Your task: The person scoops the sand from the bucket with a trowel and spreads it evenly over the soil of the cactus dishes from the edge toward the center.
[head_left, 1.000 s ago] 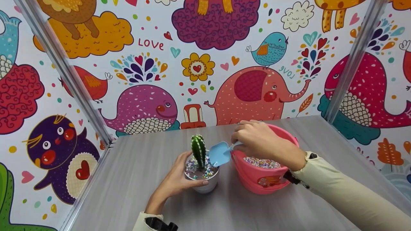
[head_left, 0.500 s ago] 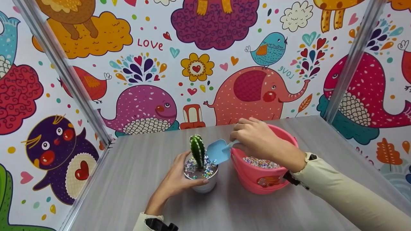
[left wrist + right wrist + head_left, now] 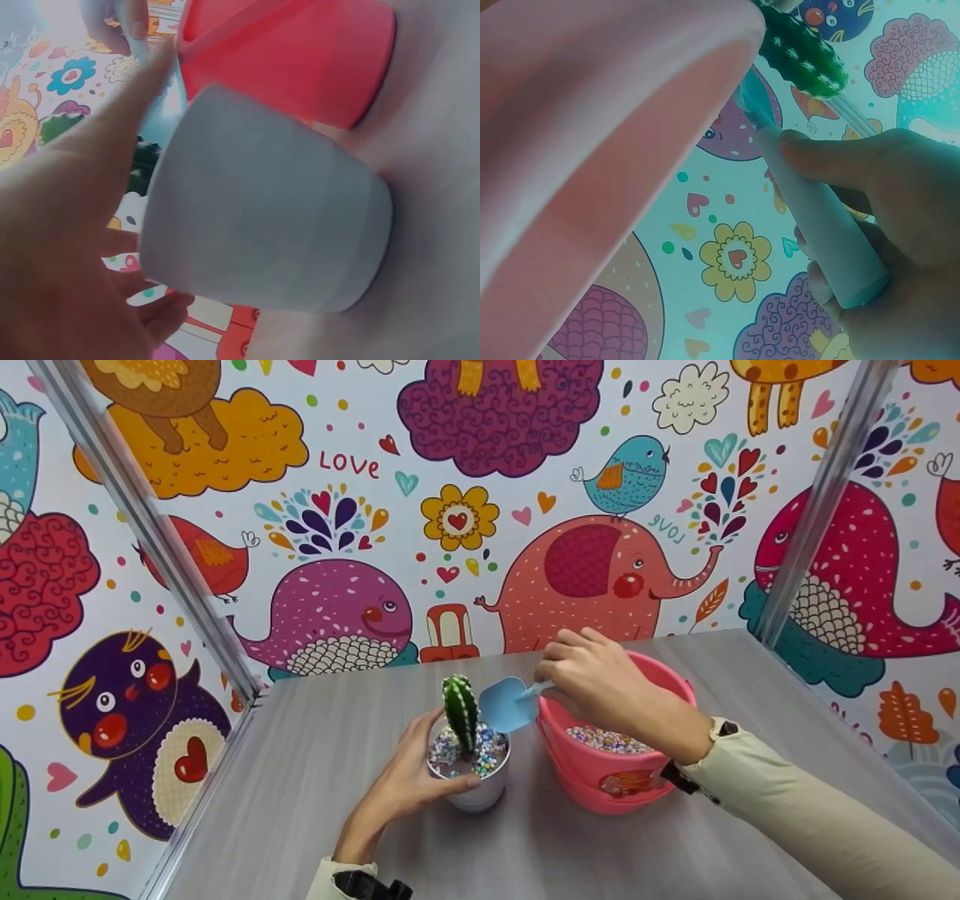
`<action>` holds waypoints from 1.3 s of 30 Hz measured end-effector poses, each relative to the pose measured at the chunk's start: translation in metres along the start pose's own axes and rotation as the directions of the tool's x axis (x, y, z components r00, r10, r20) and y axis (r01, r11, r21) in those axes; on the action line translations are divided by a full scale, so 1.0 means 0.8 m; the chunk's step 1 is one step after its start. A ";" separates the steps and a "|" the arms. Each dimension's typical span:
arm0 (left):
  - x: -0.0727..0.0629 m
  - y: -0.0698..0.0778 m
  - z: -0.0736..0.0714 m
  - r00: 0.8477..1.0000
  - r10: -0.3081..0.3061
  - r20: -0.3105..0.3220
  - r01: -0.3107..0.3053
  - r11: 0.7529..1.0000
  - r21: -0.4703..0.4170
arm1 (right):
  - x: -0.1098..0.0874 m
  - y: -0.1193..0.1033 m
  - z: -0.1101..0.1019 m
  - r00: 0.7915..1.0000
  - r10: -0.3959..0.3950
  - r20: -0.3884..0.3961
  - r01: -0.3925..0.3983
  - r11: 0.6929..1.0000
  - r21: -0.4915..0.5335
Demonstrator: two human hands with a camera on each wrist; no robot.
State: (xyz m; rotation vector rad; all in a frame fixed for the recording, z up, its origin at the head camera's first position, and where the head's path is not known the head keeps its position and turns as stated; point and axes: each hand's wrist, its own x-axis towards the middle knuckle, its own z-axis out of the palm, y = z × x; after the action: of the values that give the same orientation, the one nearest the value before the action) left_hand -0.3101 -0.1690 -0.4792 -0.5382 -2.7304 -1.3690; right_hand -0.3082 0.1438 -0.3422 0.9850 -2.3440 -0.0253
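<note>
A green cactus (image 3: 460, 712) stands in a white flower pot (image 3: 480, 795), with colorful pebbles (image 3: 491, 750) over much of the soil and a bare brown patch at the front. My left hand (image 3: 412, 772) holds the pot from the left, thumb along the near rim and fingers round the far side. In my right hand (image 3: 596, 671) is the handle of a light blue toy shovel (image 3: 510, 705), gripped above the bucket's left rim. The shovel's blade tilts down over the pot's right edge, close beside the cactus, and no pebbles show on it.
A pink bucket (image 3: 600, 784) with more colorful pebbles (image 3: 611, 740) stands right of the pot, under my right forearm. Both rest on a grey wood-grain table (image 3: 300, 780). Cartoon-printed panels (image 3: 465, 450) with metal posts (image 3: 161, 540) enclose the back and sides.
My right hand has risen slightly and tipped the shovel blade higher. Pebbles at its tip have dropped into the pot, covering more soil on the right. My left hand stays on the pot.
</note>
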 end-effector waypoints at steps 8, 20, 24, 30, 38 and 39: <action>0.003 0.009 -0.018 0.981 0.097 -0.169 -0.100 0.995 -0.012 | -0.002 0.005 -0.001 1.000 0.027 -0.013 -0.026 0.999 0.019; -0.005 0.041 -0.022 0.869 0.280 -0.407 -0.317 0.948 -0.025 | -0.016 0.022 -0.001 0.997 0.068 -0.034 -0.067 0.998 0.019; -0.011 0.055 -0.016 0.786 0.375 -0.491 -0.401 0.914 0.056 | -0.026 0.037 -0.005 0.994 0.101 -0.041 -0.100 0.994 0.034; -0.020 0.079 -0.010 0.711 0.485 -0.510 -0.493 0.860 0.131 | -0.047 0.066 -0.018 0.986 0.167 -0.025 -0.166 0.984 0.060; -0.022 0.110 0.008 0.723 0.537 -0.434 -0.543 0.831 0.123 | -0.089 0.089 -0.030 0.977 0.214 -0.004 -0.214 0.977 0.022; -0.022 0.112 0.012 0.722 0.544 -0.427 -0.552 0.826 0.118 | -0.093 0.091 -0.031 0.975 0.220 0.005 -0.220 0.975 0.014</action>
State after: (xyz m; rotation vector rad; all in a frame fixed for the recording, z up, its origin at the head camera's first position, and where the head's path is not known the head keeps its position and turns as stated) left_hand -0.2635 -0.1170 -0.4191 -0.8318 -1.9639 -1.1687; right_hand -0.3010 0.2509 -0.3428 0.7269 -2.4465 0.0772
